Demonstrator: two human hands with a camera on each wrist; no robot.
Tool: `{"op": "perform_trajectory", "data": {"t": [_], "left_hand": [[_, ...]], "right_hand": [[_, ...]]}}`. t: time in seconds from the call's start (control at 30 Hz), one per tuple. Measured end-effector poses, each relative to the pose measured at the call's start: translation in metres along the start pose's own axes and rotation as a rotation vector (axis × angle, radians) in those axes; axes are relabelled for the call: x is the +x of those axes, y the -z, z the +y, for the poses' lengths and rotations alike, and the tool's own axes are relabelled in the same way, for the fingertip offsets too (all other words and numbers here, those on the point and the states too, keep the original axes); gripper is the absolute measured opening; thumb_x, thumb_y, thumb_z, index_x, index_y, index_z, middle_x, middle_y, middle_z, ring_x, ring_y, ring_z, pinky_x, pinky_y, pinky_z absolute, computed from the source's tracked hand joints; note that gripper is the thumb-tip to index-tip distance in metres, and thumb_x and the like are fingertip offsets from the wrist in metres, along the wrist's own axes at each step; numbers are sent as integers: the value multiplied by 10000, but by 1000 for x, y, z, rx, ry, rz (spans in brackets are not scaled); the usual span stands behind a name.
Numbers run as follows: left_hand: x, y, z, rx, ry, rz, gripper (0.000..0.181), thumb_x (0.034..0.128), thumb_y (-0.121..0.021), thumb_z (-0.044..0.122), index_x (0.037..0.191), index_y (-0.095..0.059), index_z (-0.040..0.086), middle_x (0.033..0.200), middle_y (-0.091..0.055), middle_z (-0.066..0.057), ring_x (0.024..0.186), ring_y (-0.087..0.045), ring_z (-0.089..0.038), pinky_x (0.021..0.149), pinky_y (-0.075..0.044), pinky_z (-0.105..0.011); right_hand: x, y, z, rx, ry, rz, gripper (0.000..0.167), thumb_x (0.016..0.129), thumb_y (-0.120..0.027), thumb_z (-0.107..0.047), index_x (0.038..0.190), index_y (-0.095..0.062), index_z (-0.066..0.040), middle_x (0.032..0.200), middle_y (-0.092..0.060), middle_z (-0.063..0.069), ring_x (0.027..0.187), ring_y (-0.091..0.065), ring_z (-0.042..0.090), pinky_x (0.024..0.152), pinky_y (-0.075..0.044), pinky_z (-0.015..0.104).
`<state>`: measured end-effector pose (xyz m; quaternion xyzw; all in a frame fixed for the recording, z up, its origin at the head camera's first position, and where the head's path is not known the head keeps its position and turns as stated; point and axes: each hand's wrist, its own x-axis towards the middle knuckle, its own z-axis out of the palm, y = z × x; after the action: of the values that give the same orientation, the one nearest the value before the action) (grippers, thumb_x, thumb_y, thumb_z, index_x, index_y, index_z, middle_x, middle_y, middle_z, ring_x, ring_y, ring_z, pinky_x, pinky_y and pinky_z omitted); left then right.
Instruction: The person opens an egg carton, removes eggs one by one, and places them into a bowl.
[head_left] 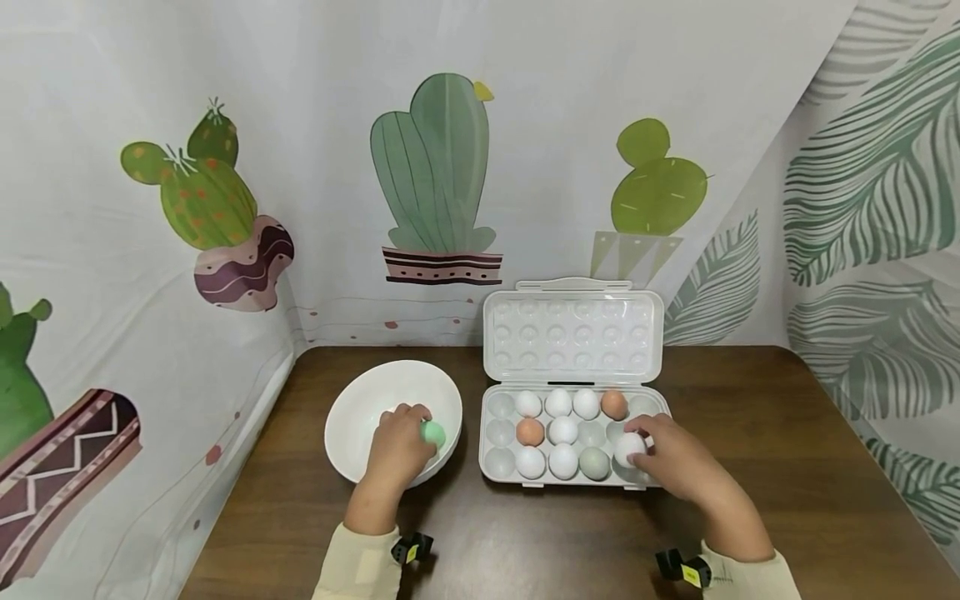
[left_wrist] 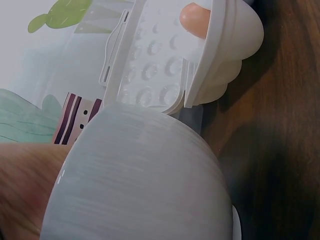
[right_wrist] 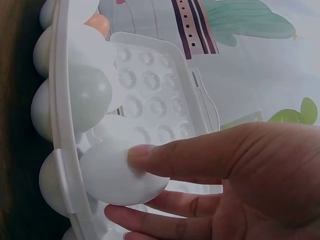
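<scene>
My left hand [head_left: 400,443] reaches over the near right part of a white bowl [head_left: 347,414]. It holds a mint-green egg [head_left: 432,433] inside the rim; in the left wrist view the bowl's outer wall [left_wrist: 140,175] hides the fingers. My right hand [head_left: 675,454] pinches a white egg [head_left: 628,450] between thumb and fingers. That egg is at the front row of an open plastic egg box [head_left: 491,477], right of a grey-green egg [head_left: 595,463]. In the right wrist view the thumb presses on the white egg [right_wrist: 120,172], with fingers below it.
White eggs [head_left: 562,430] and two brown eggs [head_left: 530,432] sit in other cups; several cups are bare. The box's lid [head_left: 573,333] leans back near a cactus-print cloth [head_left: 525,167]. Bowl and box stand apart on a brown wooden table [head_left: 510,542].
</scene>
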<state>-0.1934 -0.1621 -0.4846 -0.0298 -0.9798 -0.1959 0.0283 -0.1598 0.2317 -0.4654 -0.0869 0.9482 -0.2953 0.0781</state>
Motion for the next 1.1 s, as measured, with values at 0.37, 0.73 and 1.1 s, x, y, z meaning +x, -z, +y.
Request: {"op": "perform_trajectory", "data": {"t": [0.37, 0.73, 1.1], "left_hand": [[0, 2, 0, -12, 5, -2, 378, 700, -755, 71, 1072, -696, 45, 1055, -671, -183, 937, -578, -385, 755, -500, -462], [-1, 0, -2, -23, 20, 4, 376, 721, -777, 99, 1086, -701, 51, 1071, -675, -182, 948, -582, -381, 781, -505, -469], [-2, 5, 14, -249, -15, 158, 299, 881, -736, 201, 1149, -699, 75, 1088, -670, -145, 1023, -594, -321, 891, -499, -469]], "right_hand": [[-1, 3, -1, 60, 33, 43, 345, 877, -726, -71, 1205, -631, -18, 1139, -617, 178, 881, -685, 222, 757, -561, 370], [-1, 2, -4, 94, 107, 133, 338, 891, -730, -71, 1216, -640, -53, 1193, -611, 157, 919, -689, 203, 800, -582, 397], [1, -8, -10, 105, 307, 246, 385, 882, -752, -64, 1253, -650, -76, 1167, -644, 65, 941, -668, 180, 849, -587, 382]]}}
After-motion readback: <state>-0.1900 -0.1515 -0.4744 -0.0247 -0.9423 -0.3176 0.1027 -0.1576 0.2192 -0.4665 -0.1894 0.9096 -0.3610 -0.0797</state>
